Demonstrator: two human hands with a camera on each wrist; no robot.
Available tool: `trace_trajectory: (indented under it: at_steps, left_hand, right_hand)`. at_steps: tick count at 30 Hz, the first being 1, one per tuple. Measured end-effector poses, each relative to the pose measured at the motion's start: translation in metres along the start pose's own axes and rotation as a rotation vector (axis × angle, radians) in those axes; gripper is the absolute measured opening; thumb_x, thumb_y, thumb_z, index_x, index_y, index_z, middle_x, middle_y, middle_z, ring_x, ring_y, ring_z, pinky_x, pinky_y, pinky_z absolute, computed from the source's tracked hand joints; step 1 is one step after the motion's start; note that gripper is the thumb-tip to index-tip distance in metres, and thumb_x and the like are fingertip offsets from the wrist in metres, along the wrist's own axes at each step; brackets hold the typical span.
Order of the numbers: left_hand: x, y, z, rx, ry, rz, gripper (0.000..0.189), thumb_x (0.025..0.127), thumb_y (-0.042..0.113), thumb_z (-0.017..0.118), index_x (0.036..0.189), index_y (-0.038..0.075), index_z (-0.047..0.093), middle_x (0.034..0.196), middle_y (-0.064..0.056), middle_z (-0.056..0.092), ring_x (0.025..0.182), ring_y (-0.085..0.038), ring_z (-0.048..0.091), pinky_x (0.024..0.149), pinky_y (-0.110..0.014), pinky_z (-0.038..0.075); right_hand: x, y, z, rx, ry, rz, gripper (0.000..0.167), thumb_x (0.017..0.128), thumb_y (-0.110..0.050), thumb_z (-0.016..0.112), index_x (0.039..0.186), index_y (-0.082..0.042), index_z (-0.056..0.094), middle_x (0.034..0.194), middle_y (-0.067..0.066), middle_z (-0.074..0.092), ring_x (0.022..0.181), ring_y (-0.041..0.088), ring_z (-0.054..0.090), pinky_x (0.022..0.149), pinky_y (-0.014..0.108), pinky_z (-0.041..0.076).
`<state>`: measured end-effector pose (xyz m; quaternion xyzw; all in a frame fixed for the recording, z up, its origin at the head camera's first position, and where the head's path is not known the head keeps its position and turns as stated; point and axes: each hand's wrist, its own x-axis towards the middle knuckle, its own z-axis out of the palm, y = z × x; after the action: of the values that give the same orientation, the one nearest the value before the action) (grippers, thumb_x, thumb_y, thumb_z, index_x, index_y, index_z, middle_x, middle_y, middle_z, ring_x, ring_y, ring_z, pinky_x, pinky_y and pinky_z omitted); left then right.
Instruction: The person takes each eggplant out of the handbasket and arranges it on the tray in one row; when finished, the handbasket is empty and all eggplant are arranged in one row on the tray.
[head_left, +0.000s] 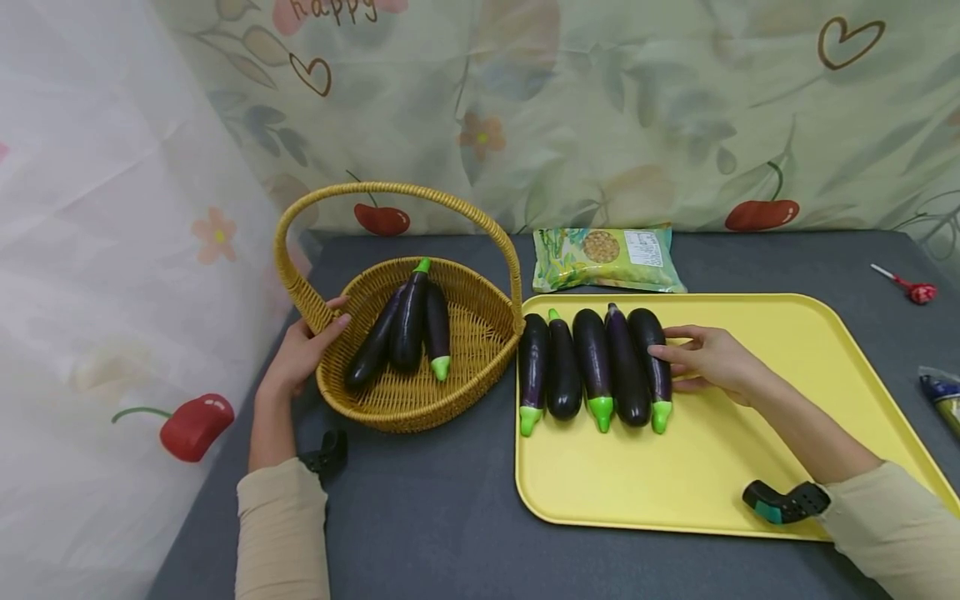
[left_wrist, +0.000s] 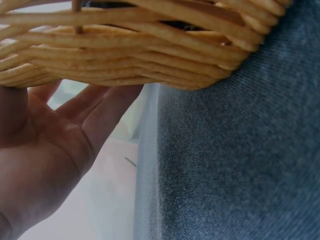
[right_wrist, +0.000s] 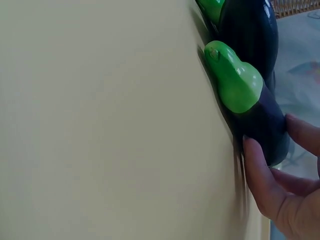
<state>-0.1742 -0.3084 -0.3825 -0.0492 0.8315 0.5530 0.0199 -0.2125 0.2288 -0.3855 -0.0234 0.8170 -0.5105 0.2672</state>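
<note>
A wicker basket (head_left: 420,417) with a tall arched handle (head_left: 405,190) stands at the left, holding three dark purple eggplants (head_left: 407,325) with green caps. My left hand (head_left: 300,350) grips its left rim by the foot of the handle. In the left wrist view, the fingers (left_wrist: 112,107) of that hand reach behind the wickerwork. Several more eggplants lie side by side on a yellow tray (head_left: 720,475). At the right end of this row, my right hand (head_left: 708,362) holds the rightmost eggplant (head_left: 651,358) between thumb and fingers; its green cap (right_wrist: 240,85) faces the right wrist camera.
Behind the tray lies a green and yellow packet (head_left: 607,260). A red lollipop (head_left: 918,292) and a dark wrapped packet (head_left: 943,396) are at the far right of the grey table (head_left: 420,517). Patterned cloth (head_left: 570,125) hangs along the back and left.
</note>
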Motion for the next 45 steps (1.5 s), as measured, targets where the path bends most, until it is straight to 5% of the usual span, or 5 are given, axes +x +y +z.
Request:
trace_trajectory:
  at_steps: [10,21,28,37,45]
  left_hand:
    - [-0.001,0.001,0.000,0.003,-0.001,0.006,0.066,0.095,0.046,0.054,0.150,0.016,0.034,0.145,-0.017,0.037,0.124,-0.032,0.043,0.093,-0.037,0.041]
    - [0.002,0.000,-0.001,-0.019,-0.002,-0.018,0.064,0.096,0.043,0.055,0.150,0.017,0.033,0.146,-0.016,0.036,0.126,-0.032,0.042,0.097,-0.041,0.038]
    - [-0.002,0.005,0.001,-0.009,0.006,-0.011,0.066,0.094,0.046,0.055,0.150,0.016,0.035,0.145,-0.016,0.038,0.125,-0.032,0.043,0.097,-0.044,0.037]
    - [0.000,0.002,0.000,-0.029,0.000,-0.015,0.062,0.096,0.039,0.055,0.150,0.015,0.034,0.145,-0.017,0.037,0.126,-0.032,0.041,0.099,-0.045,0.035]
    - [-0.005,0.012,0.000,-0.032,-0.010,-0.024,0.061,0.097,0.035,0.057,0.149,0.013,0.034,0.145,-0.018,0.038,0.125,-0.032,0.041,0.097,-0.042,0.037]
  right_hand:
    - [-0.001,-0.001,-0.004,0.018,-0.016,-0.010,0.082,0.093,-0.041,0.060,0.146,0.009,0.022,0.126,0.028,0.047,0.094,0.020,0.063,0.078,0.036,0.053]
    - [-0.015,-0.020,-0.029,0.096,0.077,-0.099,0.073,0.096,-0.043,0.053,0.143,0.008,0.029,0.123,0.023,0.050,0.094,0.011,0.062,0.081,0.037,0.051]
    - [-0.017,-0.033,-0.031,0.254,-0.118,-0.193,0.021,0.102,-0.028,0.047,0.114,-0.024,0.064,0.110,0.007,0.061,0.101,0.019,0.061,0.082,0.037,0.051]
    - [-0.013,-0.063,0.009,0.319,-0.383,-0.191,0.043,0.104,-0.026,0.042,0.138,0.001,0.044,0.117,0.014,0.057,0.101,0.024,0.060,0.086,0.042,0.049]
    - [-0.001,-0.090,0.055,0.405,-0.561,-0.162,0.046,0.103,-0.023,0.045,0.140,0.005,0.039,0.115,0.015,0.058,0.098,0.022,0.060,0.086,0.044,0.049]
